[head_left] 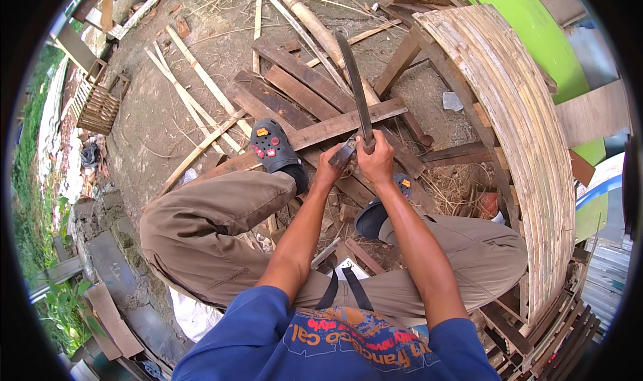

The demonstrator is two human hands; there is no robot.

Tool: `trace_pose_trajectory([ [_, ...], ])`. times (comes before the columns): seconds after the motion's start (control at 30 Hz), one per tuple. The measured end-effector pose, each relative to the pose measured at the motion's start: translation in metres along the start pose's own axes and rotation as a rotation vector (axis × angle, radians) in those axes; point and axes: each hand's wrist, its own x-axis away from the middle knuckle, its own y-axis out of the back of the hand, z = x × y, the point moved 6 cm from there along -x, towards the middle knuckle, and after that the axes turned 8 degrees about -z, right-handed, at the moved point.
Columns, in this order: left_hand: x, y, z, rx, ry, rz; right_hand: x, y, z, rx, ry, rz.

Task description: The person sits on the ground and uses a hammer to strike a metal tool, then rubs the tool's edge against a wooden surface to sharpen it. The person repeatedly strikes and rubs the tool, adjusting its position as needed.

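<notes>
My right hand (376,158) is closed round the handle end of a long dark machete (355,79). Its blade points away from me and leans slightly left, above a brown plank. My left hand (328,168), close beside it, grips a short dark grey piece (343,152) whose kind I cannot make out. Beneath both hands runs the long brown plank (321,132), lying across other boards. A dark clog (271,145) on my left foot rests by this plank. My right foot's clog (372,218) is partly hidden behind my right forearm.
Several loose boards (305,89) lie stacked ahead on the dirt. Thin bamboo strips (197,69) and a bamboo pole (311,22) lie beyond. On the right stands a bamboo-slat bench (509,113), with a green panel (529,26) behind it. A low block wall (110,260) borders the left.
</notes>
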Motion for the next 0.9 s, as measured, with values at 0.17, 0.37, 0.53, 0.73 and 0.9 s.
trace_pose_trajectory([
  [0.17,0.014,0.026,0.050,0.233,0.352,-0.081,-0.002,-0.002,0.004,0.000,0.059,0.022],
  [0.37,-0.019,0.030,-0.061,0.314,0.186,-0.086,0.002,-0.001,0.001,0.027,0.002,0.077],
  [0.53,-0.030,0.012,-0.105,0.091,0.082,-0.028,-0.004,0.001,0.005,0.080,0.139,0.083],
  [0.73,-0.020,0.007,-0.105,-0.080,-0.181,-0.207,-0.009,0.012,0.003,0.056,0.131,0.101],
  [0.9,-0.025,0.002,-0.113,-0.207,-0.387,-0.149,-0.012,0.018,-0.002,0.070,0.145,0.061],
])
